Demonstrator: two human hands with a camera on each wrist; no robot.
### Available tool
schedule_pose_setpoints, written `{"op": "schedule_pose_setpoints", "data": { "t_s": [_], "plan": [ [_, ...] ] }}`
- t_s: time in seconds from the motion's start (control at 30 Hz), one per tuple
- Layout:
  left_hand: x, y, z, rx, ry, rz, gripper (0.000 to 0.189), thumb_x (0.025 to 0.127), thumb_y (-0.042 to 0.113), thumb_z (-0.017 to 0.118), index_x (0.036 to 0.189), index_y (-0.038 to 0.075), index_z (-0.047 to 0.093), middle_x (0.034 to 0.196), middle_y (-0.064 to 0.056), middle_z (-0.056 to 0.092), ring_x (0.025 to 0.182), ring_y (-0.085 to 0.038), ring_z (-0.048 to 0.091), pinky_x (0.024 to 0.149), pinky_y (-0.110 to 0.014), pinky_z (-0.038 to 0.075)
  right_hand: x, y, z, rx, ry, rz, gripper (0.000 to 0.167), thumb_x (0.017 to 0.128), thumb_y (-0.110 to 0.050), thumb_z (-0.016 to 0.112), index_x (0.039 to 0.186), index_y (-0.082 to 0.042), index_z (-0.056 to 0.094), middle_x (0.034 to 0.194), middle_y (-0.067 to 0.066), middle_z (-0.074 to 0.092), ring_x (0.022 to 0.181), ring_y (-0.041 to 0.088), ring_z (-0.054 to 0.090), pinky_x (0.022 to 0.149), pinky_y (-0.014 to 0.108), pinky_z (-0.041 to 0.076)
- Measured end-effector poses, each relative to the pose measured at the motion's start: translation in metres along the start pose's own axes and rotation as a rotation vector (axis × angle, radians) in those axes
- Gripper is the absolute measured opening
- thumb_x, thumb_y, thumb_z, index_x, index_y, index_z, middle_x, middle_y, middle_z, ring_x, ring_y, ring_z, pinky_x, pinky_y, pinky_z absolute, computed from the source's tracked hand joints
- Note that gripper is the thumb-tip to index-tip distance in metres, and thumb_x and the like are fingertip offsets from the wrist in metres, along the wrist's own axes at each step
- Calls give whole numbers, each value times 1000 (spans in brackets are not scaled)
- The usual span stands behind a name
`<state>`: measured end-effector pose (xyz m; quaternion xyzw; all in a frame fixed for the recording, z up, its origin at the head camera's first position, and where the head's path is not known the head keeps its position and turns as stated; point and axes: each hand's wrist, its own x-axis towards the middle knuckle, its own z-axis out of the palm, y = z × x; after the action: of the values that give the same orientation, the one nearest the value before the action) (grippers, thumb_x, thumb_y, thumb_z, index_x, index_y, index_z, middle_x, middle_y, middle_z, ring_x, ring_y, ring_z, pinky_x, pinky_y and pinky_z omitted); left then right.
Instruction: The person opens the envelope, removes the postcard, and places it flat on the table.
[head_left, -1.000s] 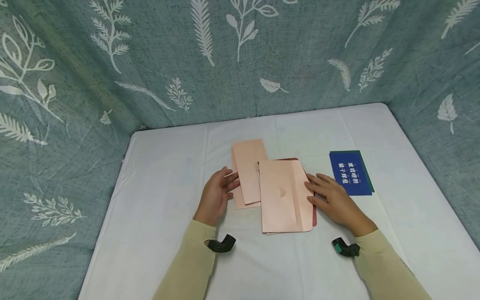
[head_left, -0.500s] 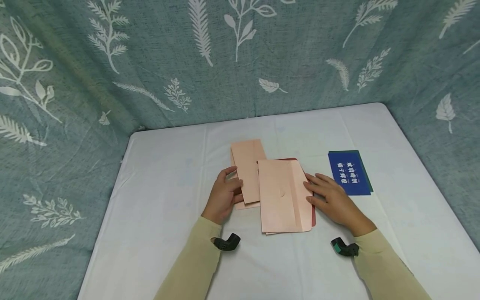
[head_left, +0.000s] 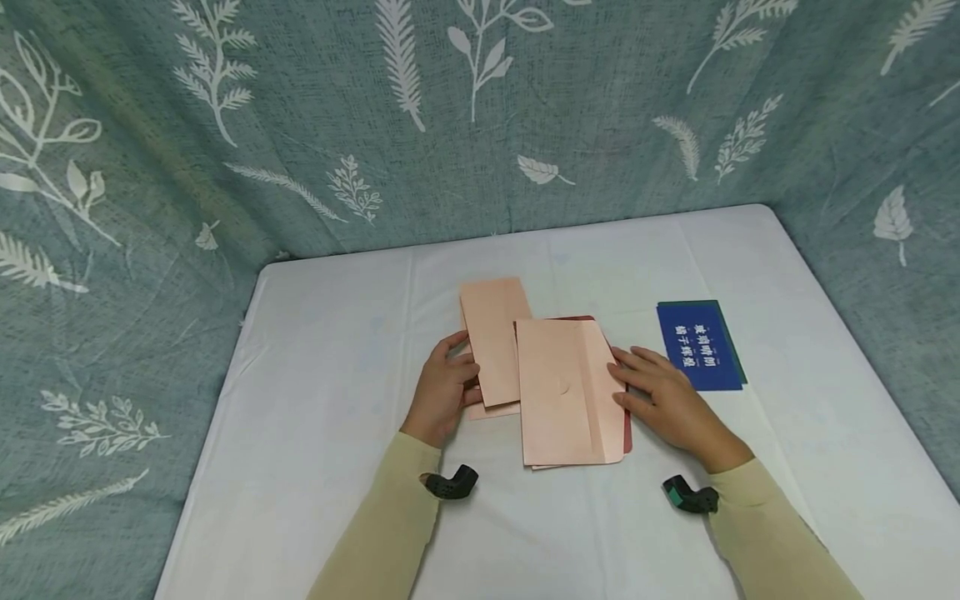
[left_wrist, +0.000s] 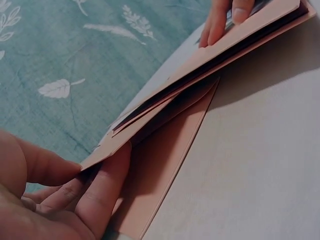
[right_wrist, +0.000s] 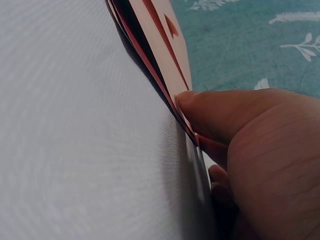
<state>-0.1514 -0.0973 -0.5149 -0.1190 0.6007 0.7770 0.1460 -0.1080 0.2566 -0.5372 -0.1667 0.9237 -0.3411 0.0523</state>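
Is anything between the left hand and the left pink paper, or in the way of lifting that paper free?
Nothing visible stands between the left hand and the left pink paper; the hand pinches its left edge. However, the pink envelope lies over the paper's right side and would probably hinder lifting.

Pale pink envelopes (head_left: 558, 421); dark red paper (head_left: 627, 435); white table (head_left: 322, 400); blue card (head_left: 699, 346) with white characters near its right edge; teal curtain (head_left: 315, 108) with white leaves beyond its far edge.

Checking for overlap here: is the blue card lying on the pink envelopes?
No, the blue card lies apart from the pink envelopes, to their right.
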Motion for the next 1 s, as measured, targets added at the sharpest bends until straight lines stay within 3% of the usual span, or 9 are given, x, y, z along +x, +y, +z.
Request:
{"op": "schedule_pose_setpoints", "data": {
  "t_s": [0.23, 0.7, 1.0],
  "plan": [
    [0, 4, -9, -10, 18, 9, 63, 104, -11, 54, 163, 7, 41, 137, -25, 65, 98, -26, 73, 71, -36, 63, 0, -1, -1, 1, 1, -4, 50, 108, -23, 72, 153, -4, 62, 169, 11, 44, 159, 41, 28, 121, 68, 26],
    [-2, 19, -36, -17, 75, 47, 61, 109, -6, 52, 165, 15, 40, 134, -22, 65, 102, -28, 71, 74, -36, 63, 1, -1, -1, 6, 6, -14, 50, 107, -19, 73, 152, -3, 62, 169, 12, 44, 158, 42, 29, 121, 69, 26],
    [-4, 32, -44, -29, 105, 95, 61, 108, -7, 53, 164, 14, 41, 133, -22, 64, 101, -27, 70, 71, -34, 62, 1, -3, -1, 10, 2, -8, 50, 107, -19, 74, 152, -3, 62, 168, 12, 45, 158, 42, 29, 121, 67, 27]
  ]
}}
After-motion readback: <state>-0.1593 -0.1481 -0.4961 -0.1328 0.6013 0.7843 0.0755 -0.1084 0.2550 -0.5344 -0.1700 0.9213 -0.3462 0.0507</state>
